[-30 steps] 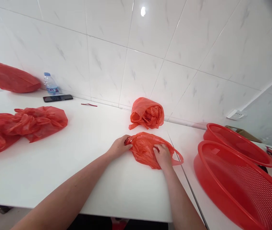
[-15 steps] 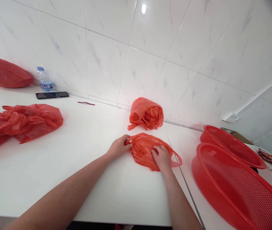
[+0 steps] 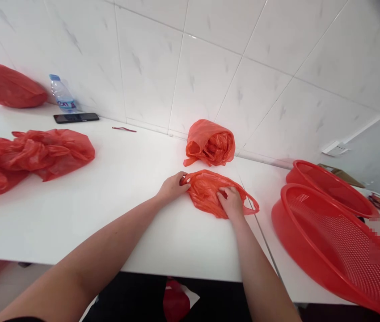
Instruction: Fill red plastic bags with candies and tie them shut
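1. White table (image 3: 109, 214) meets a glossy white tiled wall (image 3: 210, 67).
2. Crumpled red plastic bag (image 3: 206, 192) lies flat near the table's right edge.
3. Left hand (image 3: 172, 188) pinches its left end; right hand (image 3: 232, 203) presses fingers onto it.

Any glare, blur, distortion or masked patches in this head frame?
Head view: bright, even light; soft sheen on the glossy white wall tiles; wide-angle bending of the white table edge; dark vignette at top right; a pixelated patch at right beside the red mesh plastic basket; hands and the crumpled red plastic bag stay sharp.
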Available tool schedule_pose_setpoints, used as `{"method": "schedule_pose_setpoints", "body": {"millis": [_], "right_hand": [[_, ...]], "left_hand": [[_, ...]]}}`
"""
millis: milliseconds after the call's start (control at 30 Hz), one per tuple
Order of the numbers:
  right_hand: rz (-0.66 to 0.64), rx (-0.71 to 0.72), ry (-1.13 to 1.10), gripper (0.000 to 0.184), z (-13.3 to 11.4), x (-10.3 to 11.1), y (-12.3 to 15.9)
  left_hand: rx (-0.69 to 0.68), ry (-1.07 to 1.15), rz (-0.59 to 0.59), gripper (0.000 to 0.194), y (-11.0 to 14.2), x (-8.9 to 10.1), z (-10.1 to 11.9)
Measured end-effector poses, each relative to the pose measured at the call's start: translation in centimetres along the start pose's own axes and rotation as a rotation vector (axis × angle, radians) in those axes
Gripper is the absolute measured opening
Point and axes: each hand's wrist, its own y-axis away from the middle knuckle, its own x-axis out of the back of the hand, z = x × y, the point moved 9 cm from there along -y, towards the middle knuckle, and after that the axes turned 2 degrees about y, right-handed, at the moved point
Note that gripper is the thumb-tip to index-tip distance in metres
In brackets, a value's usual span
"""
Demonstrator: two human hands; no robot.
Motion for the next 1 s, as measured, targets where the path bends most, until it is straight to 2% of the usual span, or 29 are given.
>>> {"method": "schedule_pose_setpoints", "body": {"millis": [467, 700, 833, 933, 1000], "right_hand": [[-0.009, -0.057, -0.042, 0.027, 0.1, 0.3, 0.1], [-0.002, -0.021, -0.021, 0.025, -0.2, 0.5, 0.3], [-0.004, 0.009, 0.023, 0.026, -0.9, 0.5, 0.7], [-0.03, 0.034, 0.062, 0.029, -1.8, 0.6, 1.2], [-0.048, 0.045, 0.089, 0.033, -2.5, 0.6, 1.7]], "left_hand": [[-0.007, -0.049, 0.003, 0.029, 0.1, -0.1, 0.1], [-0.041, -0.078, 0.03, 0.032, 0.0, -0.2, 0.0], [-0.087, -0.096, 0.06, 0.04, 0.0, -0.1, -0.2], [-0.148, -0.107, 0.128, 0.051, 0.8, 0.7, 0.9], [-0.268, -0.134, 0.199, 0.052, 1.9, 1.4, 3.1]]}}
